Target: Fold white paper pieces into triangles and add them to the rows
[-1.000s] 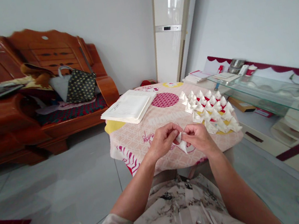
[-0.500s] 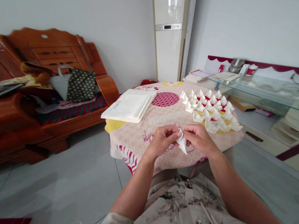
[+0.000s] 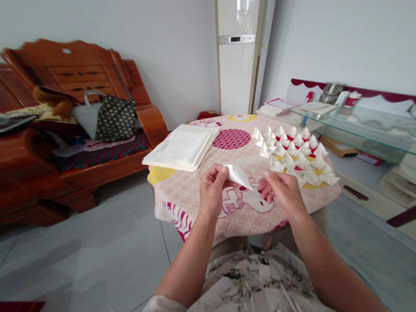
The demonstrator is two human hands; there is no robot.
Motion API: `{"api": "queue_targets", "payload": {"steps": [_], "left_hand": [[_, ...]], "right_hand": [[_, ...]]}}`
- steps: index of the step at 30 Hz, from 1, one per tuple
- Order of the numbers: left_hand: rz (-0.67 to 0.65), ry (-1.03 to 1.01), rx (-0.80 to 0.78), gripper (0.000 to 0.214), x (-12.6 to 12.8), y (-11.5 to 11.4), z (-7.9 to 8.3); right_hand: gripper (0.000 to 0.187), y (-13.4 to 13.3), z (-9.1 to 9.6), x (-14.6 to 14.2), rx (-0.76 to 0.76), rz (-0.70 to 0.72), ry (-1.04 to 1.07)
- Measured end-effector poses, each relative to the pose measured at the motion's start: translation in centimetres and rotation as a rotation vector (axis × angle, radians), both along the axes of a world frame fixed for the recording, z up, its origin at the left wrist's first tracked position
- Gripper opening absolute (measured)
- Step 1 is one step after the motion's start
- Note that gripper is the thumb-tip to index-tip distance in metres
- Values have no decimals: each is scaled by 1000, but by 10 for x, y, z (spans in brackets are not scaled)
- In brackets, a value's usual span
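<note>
My left hand (image 3: 213, 189) pinches a folded white paper piece (image 3: 239, 176) by its left end, over the near side of the small table (image 3: 186, 195) with a patterned cloth. The right hand (image 3: 284, 192) hovers just right of the paper's tip, its fingers loosely curled with nothing in them that I can see. Several folded white paper pieces (image 3: 296, 156) lie in rows on the table's right half. At the table's far left rests a stack of white sheets (image 3: 181, 148).
A wooden bench (image 3: 56, 132) with a dark bag (image 3: 114, 117) stands at the left. A tall white air conditioner (image 3: 240, 41) fills the corner. A glass shelf unit (image 3: 375, 125) with papers and small items runs along the right wall. Grey tiled floor lies to the left.
Both hands were pinching the paper piece together; now the right hand has let go and drawn apart, while the left hand has lifted the piece up and leftward.
</note>
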State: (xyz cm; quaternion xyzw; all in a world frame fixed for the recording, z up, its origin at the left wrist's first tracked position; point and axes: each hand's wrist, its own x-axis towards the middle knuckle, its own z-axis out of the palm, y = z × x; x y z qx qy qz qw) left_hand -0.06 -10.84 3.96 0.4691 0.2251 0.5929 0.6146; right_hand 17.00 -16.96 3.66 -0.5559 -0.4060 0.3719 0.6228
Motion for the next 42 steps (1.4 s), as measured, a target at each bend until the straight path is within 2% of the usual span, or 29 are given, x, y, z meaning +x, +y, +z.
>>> {"api": "queue_targets", "payload": {"steps": [4, 7, 12, 15, 24, 28, 33, 37, 42], "left_hand": [[-42, -54, 30, 33, 0, 0, -3], [-97, 2, 84, 31, -1, -3, -4], [-251, 188, 168, 30, -6, -6, -1], [-278, 207, 190, 30, -7, -8, 2], [-185, 141, 24, 35, -3, -8, -2], [-155, 125, 11, 35, -1, -7, -4], [-184, 24, -32, 35, 4, -5, -6], [-146, 21, -39, 35, 4, -4, -8], [-108, 106, -16, 34, 4, -4, -8]], "right_hand": [[48, -3, 1, -11, -58, 240, 66], [42, -6, 5, -17, -1, 315, 96], [39, -8, 5, -16, 33, 286, 77], [41, -6, 1, -16, 41, 258, 38], [52, -7, 1, -24, 62, 119, -131], [49, -10, 1, -24, 108, 125, -221], [48, -8, -3, -26, 123, 154, -227], [46, -8, -5, -24, 143, 122, -266], [31, -8, -8, -19, 186, 85, -515]]}}
